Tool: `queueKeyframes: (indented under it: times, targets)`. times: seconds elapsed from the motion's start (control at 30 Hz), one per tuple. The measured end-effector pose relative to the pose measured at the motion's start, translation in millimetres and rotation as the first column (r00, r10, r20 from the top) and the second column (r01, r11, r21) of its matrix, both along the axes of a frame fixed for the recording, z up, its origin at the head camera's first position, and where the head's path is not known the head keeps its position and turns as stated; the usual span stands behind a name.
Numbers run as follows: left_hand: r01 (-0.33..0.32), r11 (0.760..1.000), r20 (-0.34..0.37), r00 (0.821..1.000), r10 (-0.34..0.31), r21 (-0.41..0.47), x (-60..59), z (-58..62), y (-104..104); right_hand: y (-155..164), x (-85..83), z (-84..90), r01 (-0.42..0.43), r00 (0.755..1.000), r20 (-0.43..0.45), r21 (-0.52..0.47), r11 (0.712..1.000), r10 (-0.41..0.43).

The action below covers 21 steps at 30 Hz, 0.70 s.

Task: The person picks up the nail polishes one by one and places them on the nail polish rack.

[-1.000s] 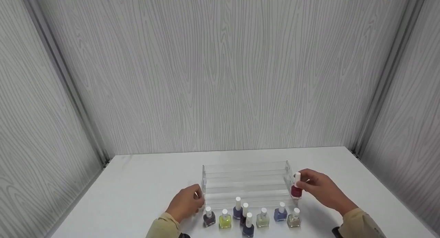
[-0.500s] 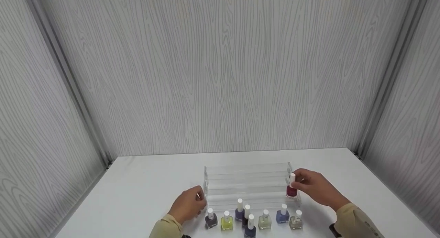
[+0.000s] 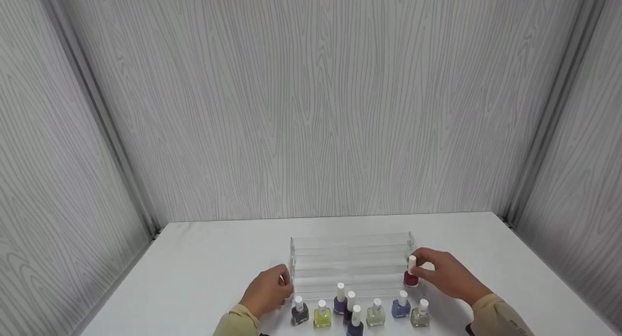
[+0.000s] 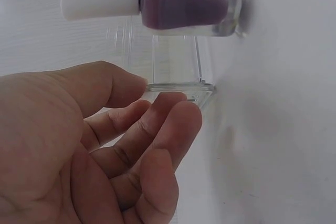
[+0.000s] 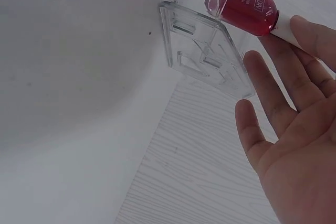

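Head view, read as a dial centred on the clear rack (image 3: 350, 272) with twelve toward the wall: nearest, at six o'clock, stands a navy bottle (image 3: 355, 330), with a blackish bottle (image 3: 347, 318) partly hidden behind it. Beside them come a yellow bottle (image 3: 322, 320) at seven, a dark grey bottle (image 3: 300, 316) between seven and eight, a pale bottle (image 3: 375, 317) at five and a gold-tinted bottle (image 3: 420, 319) at four. Slightly farther are a blue bottle (image 3: 401, 310) and an indigo bottle (image 3: 339, 306). A dipping right forearm would most likely topple the gold-tinted or blue one.

At eight, the left hand (image 3: 267, 290) curls at the rack's end; whether it grips I cannot tell. Without bracing there, a push could slide the rack.

At three, the right hand (image 3: 446, 277) pinches the white cap (image 5: 286, 29) of the red bottle (image 3: 411, 278), over the rack's right end; whether its base rests is unclear. A base caught on a tier's lip, or early release, could tip it.

Beyond, at twelve, rises the wall (image 3: 320, 108).
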<state>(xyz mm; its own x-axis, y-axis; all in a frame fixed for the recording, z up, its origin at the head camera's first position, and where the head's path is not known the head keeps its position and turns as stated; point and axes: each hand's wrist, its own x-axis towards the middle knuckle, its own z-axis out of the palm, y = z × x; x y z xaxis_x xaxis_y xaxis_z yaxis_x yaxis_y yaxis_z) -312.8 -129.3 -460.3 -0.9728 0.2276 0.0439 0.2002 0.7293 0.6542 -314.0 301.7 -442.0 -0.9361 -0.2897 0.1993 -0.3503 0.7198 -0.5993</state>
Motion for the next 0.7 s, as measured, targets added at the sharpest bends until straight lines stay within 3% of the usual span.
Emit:
queueKeyframes:
  times: [0.17,0.43,0.7]
  targets:
    - [0.009,1.000,-0.025,1.000,-0.009,0.008,0.0,-1.4,-0.1,-3.4,2.9,-2.0,0.007,1.000,0.009,0.016,1.000,-0.007]
    - [0.003,1.000,0.010,1.000,-0.004,0.018,1.3,-2.0,1.4,-8.1,0.4,-6.6,0.073,0.997,0.001,0.052,0.996,-0.073]
    - [0.007,1.000,0.002,1.000,-0.007,0.006,-0.2,-3.2,0.9,-5.9,0.8,-8.6,0.065,0.998,-0.014,0.068,0.996,-0.065]
